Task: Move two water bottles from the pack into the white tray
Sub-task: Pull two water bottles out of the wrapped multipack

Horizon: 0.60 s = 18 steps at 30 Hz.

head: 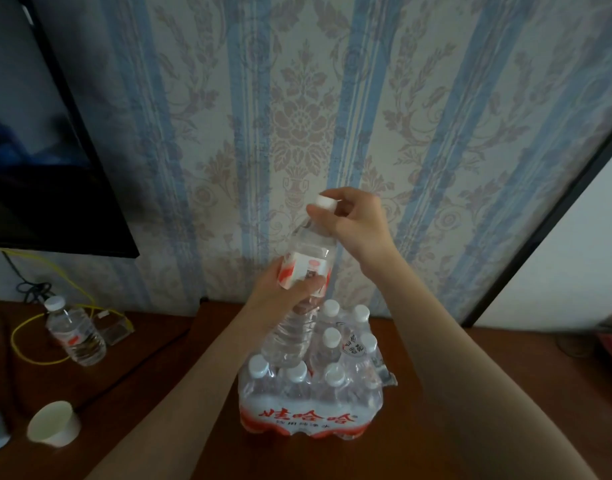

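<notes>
At the centre of the frame both hands hold one bottle [304, 271] in the air above the pack [311, 400]. The left hand [283, 289] wraps the bottle at its red-and-white label, fingers [306, 287] clamped around the body. The right hand [353, 220] grips the top, its fingers [320, 213] closed around the neck just under the white cap [327, 201]. The bottle tilts, cap toward the upper right, base down toward the pack and overlapping the caps of the bottles inside it.

The pack sits on the dark wooden tabletop [470, 375] at lower centre, wrapped in clear plastic with red characters on its near face. Several white caps show through the wrap, which looks torn open at the top.

At left of the frame a second bottle [74, 336] stands alone on the tabletop, well apart from the pack, with a yellow cable [30, 327] looping around behind it. A paper cup [53, 424] lies tipped at lower left. A dark screen [48, 133] fills the upper left, and striped floral wallpaper [332, 98] covers the wall behind. No white tray can be made out.
</notes>
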{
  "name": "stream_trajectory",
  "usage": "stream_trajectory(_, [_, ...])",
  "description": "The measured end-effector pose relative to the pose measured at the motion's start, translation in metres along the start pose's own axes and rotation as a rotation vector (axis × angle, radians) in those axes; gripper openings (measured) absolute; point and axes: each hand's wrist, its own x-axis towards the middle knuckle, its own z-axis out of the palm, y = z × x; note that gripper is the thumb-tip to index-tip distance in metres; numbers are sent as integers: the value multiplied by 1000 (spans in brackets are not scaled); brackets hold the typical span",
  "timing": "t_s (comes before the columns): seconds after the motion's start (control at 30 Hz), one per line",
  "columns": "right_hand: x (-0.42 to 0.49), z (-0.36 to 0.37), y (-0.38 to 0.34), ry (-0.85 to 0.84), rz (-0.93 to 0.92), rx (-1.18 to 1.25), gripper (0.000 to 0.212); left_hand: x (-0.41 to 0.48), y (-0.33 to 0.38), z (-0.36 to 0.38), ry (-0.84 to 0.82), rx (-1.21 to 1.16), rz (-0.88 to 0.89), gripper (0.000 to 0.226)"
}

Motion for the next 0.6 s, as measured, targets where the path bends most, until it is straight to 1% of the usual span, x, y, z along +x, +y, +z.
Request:
stream_trajectory(0.07, [-4, 5, 4, -8, 0, 10, 42, -2, -2, 1, 82, 1, 20, 11])
stream_trajectory(0.13, [-12, 10, 16, -44, 21, 67, 50, -3, -5, -3, 141, -27, -10, 10])
stream_trajectory(0.17, [-18, 11, 24, -65, 47, 83, 52, -5, -8, -6, 163, -66, -25, 17])
stream_trajectory(0.2, [-23, 11, 40, -97, 75, 38, 50, -7, -8, -10, 180, -105, -52, 22])
stream_trajectory(0.23, [-30, 10, 58, -165, 100, -94, 45, -8, -10, -15, 192, -122, -65, 21])
stream_trajectory(0.3, [-46, 7, 101, -395, 151, -500, 34, -9, -9, -24, 204, -138, -59, 11])
stream_trajectory(0.33, [-54, 7, 120, -488, 161, -661, 32, -10, -10, -28, 209, -156, -64, 8])
stream_trajectory(0.37, [-60, 6, 135, -544, 165, -755, 33, -10, -12, -31, 211, -173, -70, 8])
stream_trajectory(0.43, [-64, 8, 151, -602, 140, -827, 37, -12, -13, -34, 213, -192, -85, 22])
stream_trajectory(0.5, [-62, 13, 158, -681, 88, -947, 48, -13, -15, -35, 206, -214, -84, 37])
stream_trajectory(0.57, [-60, 20, 165, -709, 104, -1043, 55, -13, -16, -34, 194, -224, -78, 39])
stream_trajectory(0.6, [-60, 23, 169, -694, 102, -1076, 52, -13, -16, -33, 192, -224, -77, 38])
